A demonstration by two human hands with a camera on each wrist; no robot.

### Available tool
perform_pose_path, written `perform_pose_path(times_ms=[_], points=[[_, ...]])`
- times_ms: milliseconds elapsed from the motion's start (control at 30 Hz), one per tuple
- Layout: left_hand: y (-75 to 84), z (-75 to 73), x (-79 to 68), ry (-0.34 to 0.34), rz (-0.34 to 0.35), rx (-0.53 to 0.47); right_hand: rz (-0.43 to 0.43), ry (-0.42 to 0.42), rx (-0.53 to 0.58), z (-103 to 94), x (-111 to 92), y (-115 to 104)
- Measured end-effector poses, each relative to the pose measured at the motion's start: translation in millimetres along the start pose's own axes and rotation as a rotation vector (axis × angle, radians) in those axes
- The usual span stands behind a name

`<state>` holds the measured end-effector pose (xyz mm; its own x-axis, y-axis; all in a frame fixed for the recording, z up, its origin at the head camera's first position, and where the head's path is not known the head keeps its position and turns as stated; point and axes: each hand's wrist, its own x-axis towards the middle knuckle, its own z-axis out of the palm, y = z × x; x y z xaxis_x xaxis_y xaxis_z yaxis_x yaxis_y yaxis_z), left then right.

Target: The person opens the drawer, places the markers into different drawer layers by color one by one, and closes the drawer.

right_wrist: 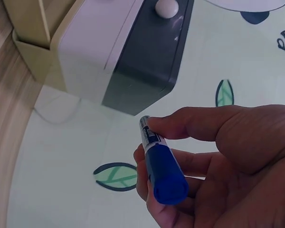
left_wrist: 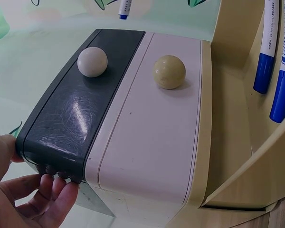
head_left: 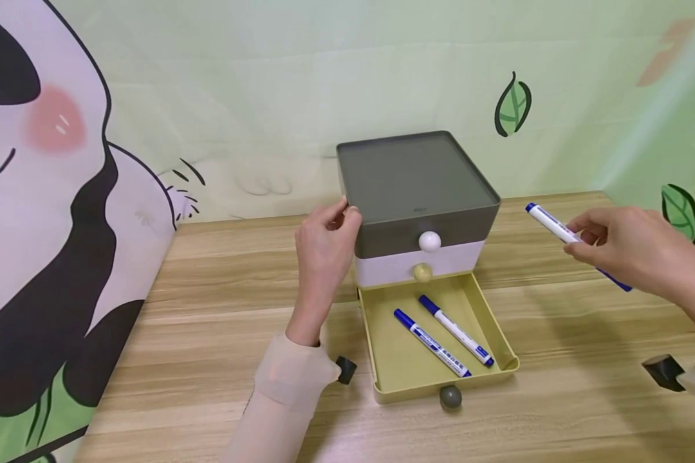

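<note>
A small three-tier drawer unit stands on the table, dark grey on top, white in the middle and yellow at the bottom. My left hand grips the grey tier's left side, thumb at the top edge and fingers against the side. The yellow bottom drawer is pulled out. Inside it lie two blue-capped whiteboard markers, one nearer the front and one to its right. Right of the unit, my right hand pinches a third whiteboard marker in the air, its blue end facing the right wrist camera.
Round knobs sit on the drawer fronts: white, yellow and dark grey. The wood-grain table extends to both sides. Behind it hangs a green backdrop printed with a panda and leaves.
</note>
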<state>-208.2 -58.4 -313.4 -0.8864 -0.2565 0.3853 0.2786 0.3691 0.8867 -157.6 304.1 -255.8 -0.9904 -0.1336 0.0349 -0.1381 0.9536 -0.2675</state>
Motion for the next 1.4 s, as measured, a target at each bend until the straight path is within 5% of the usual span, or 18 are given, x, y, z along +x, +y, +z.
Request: perform_pose_path(times_ms=[367, 1400], points=[[-0.1, 0.4, 0.1, 0.007, 0.002, 0.005, -0.074, 0.045, -0.006, 0.8, -13.0, -16.1], [0.5, -0.4, -0.3, -0.005, -0.018, -0.007, -0.251, -0.072, 0.075, 28.5, -27.9, -70.7]])
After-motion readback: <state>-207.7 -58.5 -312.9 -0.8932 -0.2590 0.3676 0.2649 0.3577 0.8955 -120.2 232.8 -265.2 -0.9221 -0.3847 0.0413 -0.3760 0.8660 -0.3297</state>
